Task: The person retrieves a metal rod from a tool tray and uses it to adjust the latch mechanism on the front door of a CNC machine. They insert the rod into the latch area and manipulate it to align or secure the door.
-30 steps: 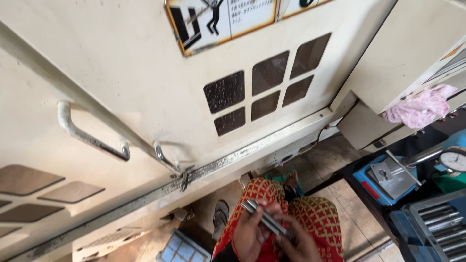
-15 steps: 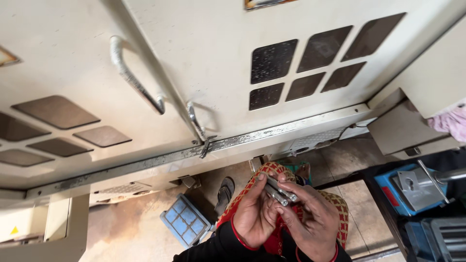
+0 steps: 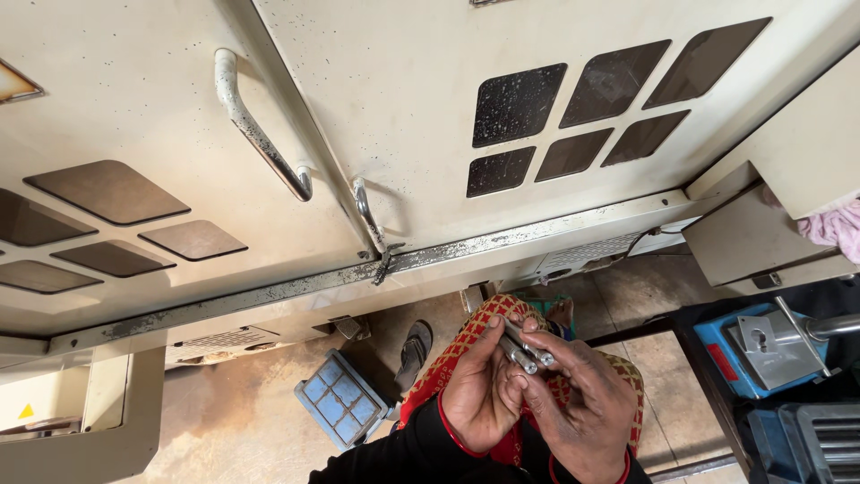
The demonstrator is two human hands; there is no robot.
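Note:
My left hand (image 3: pixel 479 390) and my right hand (image 3: pixel 578 403) meet low in the head view, in front of my red patterned skirt. Together they hold a few short shiny metal rods (image 3: pixel 527 348), pinched between the fingers of both hands. Above them stands a cream machine cabinet with two sliding doors (image 3: pixel 403 116), each with dark window panes and a metal pull handle (image 3: pixel 255 125). Both doors look closed.
A blue-framed filter panel (image 3: pixel 343 401) lies on the brown floor by my sandalled foot (image 3: pixel 414 351). At the right stands a dark bench with a blue fixture (image 3: pixel 761 345) and a metal rack (image 3: pixel 824 444). A pink cloth (image 3: pixel 833 229) hangs from a cream box.
The view has tilted down and left. My hands have risen into view and closed together around the metal rods.

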